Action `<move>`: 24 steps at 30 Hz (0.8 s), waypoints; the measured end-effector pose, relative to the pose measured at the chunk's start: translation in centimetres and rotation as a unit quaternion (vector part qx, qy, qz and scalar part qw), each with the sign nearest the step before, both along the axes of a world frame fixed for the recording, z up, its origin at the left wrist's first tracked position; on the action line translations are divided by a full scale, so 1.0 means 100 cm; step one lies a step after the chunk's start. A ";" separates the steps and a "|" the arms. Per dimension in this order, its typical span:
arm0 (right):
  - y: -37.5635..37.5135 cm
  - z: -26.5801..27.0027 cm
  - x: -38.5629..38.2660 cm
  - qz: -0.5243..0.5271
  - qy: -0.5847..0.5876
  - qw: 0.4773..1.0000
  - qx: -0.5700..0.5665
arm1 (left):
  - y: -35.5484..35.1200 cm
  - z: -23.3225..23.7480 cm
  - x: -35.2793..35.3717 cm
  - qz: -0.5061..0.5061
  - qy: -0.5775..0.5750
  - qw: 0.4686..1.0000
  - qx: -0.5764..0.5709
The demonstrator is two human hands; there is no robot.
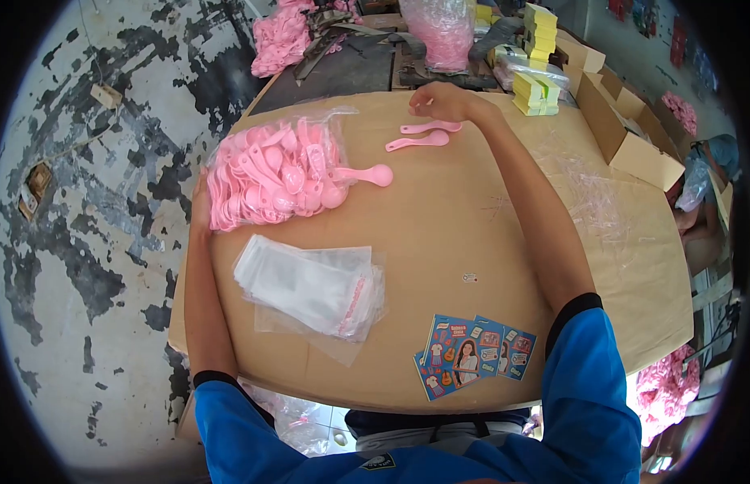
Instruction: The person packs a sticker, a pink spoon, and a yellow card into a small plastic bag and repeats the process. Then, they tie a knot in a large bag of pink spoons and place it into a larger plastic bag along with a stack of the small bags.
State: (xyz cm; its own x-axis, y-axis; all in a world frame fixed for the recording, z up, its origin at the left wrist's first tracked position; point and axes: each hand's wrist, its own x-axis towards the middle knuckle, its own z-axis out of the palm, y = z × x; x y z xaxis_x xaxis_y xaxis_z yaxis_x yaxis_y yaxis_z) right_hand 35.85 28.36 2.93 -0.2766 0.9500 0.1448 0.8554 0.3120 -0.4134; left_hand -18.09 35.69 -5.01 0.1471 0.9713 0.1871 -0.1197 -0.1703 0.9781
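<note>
A clear plastic bag of pink measuring spoons [270, 173] lies on the left of the table. My left hand [200, 202] rests against the bag's left side, its fingers mostly hidden. One pink spoon [373, 174] sticks out of the bag's right side. Beyond two loose spoons, the farther spoon [431, 127] and the nearer spoon [419, 142], my right hand [441, 101] is held with loosely bent fingers, and nothing shows in it. Closer to me are a stack of clear plastic sleeves [310, 282] and several printed blue cards [463, 355].
Brown paper covers the table [439, 234]. Yellow card stacks [536, 93] and an open cardboard box [633, 121] stand at the back right. A wrapped pink bundle [443, 36] stands at the back. Thin clear strips [589, 198] lie at right. Another person [706, 202] sits at far right.
</note>
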 end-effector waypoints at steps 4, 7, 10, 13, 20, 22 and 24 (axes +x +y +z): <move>-0.001 0.013 -0.015 0.086 -0.008 0.995 -0.055 | -0.015 0.007 0.013 0.028 -0.012 0.999 -0.010; -0.041 0.024 -0.052 0.040 -0.091 0.990 -0.101 | -0.017 0.010 0.017 0.044 -0.004 0.999 -0.002; -0.036 -0.004 -0.073 -0.034 -0.214 0.971 -0.099 | -0.008 0.004 0.011 -0.003 -0.034 0.999 -0.013; -0.035 -0.038 -0.083 -0.094 -0.181 0.979 0.001 | 0.002 -0.003 0.003 0.030 0.014 0.999 0.015; -0.031 -0.079 -0.067 -0.060 -0.123 0.965 0.223 | -0.012 0.006 0.013 0.033 -0.007 0.999 0.004; -0.044 -0.075 -0.071 0.027 -0.072 0.953 0.293 | -0.010 0.004 0.014 0.037 -0.017 0.999 -0.001; -0.065 -0.072 -0.086 0.078 0.001 0.957 0.281 | -0.005 0.003 0.012 0.055 -0.006 0.998 0.011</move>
State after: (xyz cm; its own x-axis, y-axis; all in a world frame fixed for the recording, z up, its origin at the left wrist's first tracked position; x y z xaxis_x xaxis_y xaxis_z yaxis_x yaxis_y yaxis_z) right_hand 27.23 21.86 -4.29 -0.4080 0.6695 0.6208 0.7797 0.6092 -0.1445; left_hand -16.89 35.15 -4.72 0.0378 0.9769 0.2105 -0.1111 -0.2053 0.9724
